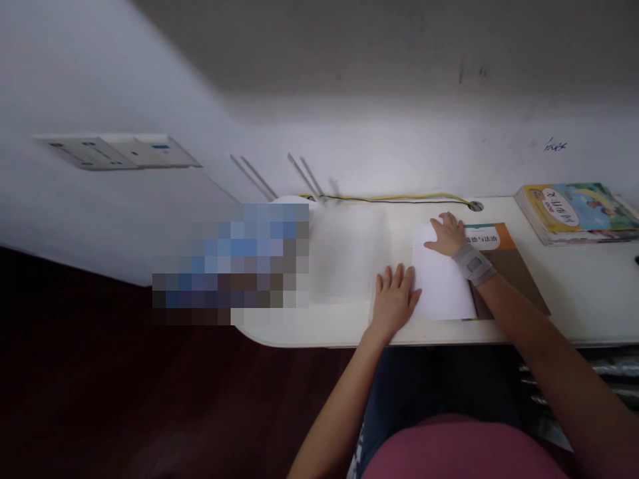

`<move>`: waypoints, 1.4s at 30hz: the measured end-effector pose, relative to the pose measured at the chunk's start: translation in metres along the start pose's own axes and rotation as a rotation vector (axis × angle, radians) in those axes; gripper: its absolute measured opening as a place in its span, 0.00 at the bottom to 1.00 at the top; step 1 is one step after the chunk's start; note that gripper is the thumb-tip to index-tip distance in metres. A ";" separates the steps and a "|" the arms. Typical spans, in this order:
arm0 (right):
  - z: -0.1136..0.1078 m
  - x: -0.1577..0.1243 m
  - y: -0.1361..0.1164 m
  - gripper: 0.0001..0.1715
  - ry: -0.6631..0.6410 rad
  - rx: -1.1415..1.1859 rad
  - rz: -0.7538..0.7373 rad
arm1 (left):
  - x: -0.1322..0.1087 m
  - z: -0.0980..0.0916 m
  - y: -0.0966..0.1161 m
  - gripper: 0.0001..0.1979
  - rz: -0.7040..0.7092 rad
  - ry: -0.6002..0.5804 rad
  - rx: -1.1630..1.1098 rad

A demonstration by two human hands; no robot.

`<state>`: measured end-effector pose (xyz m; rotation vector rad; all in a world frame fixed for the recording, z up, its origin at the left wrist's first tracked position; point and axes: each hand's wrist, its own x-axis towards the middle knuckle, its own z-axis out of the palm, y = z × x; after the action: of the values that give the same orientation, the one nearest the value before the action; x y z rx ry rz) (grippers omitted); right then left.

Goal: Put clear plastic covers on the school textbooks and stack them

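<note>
My right hand (pixel 448 234), a grey band on its wrist, rests with spread fingers on the upper part of a white sheet (pixel 442 286). The sheet lies against a textbook (pixel 514 283) with a brown, orange and white cover; whether it is a page or a loose paper I cannot tell. My left hand (pixel 394 299) lies flat, fingers apart, at the sheet's lower left edge. Left of it is a pale, see-through sheet (pixel 347 256), perhaps plastic. The right forearm hides part of the textbook.
A stack of books (pixel 579 213) with a colourful top cover sits at the back right of the white desk (pixel 594 293). A yellow cable (pixel 399 197) runs along the wall to a cable hole (pixel 476 206). A blurred-out blue object (pixel 244 256) is at the desk's left end.
</note>
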<state>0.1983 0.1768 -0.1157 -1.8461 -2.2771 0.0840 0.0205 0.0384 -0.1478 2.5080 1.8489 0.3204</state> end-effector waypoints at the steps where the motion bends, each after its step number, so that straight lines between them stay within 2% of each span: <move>1: 0.001 -0.001 -0.001 0.35 0.003 -0.009 -0.010 | 0.000 0.000 0.000 0.28 -0.003 -0.003 0.000; 5: -0.001 -0.002 -0.006 0.31 0.000 -0.047 -0.043 | 0.000 -0.001 0.001 0.29 -0.004 -0.016 -0.012; 18: -0.003 -0.004 -0.008 0.27 -0.047 -0.101 -0.082 | 0.002 -0.001 0.002 0.30 0.005 -0.044 -0.033; 22: -0.002 -0.005 -0.006 0.28 -0.041 -0.112 -0.093 | 0.002 -0.003 0.004 0.32 -0.003 -0.071 -0.034; 30: -0.003 -0.007 -0.009 0.28 -0.045 -0.145 -0.066 | 0.003 0.000 0.001 0.30 0.008 -0.060 -0.080; 32: -0.002 -0.009 -0.011 0.27 -0.052 -0.167 -0.136 | 0.003 0.001 0.001 0.30 0.008 -0.066 -0.088; 36: 0.001 -0.012 -0.013 0.26 -0.144 -0.216 -0.405 | 0.002 0.000 0.001 0.30 0.007 -0.056 -0.087; 39: 0.002 -0.012 -0.012 0.27 -0.277 -0.221 -0.454 | 0.002 -0.002 0.003 0.28 0.012 -0.054 -0.067; 42: 0.000 -0.012 -0.011 0.30 -0.329 -0.217 -0.468 | 0.001 -0.004 0.004 0.26 0.026 -0.056 -0.051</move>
<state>0.1900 0.1629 -0.1148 -1.4154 -2.9954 0.0725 0.0236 0.0377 -0.1427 2.4827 1.7664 0.2907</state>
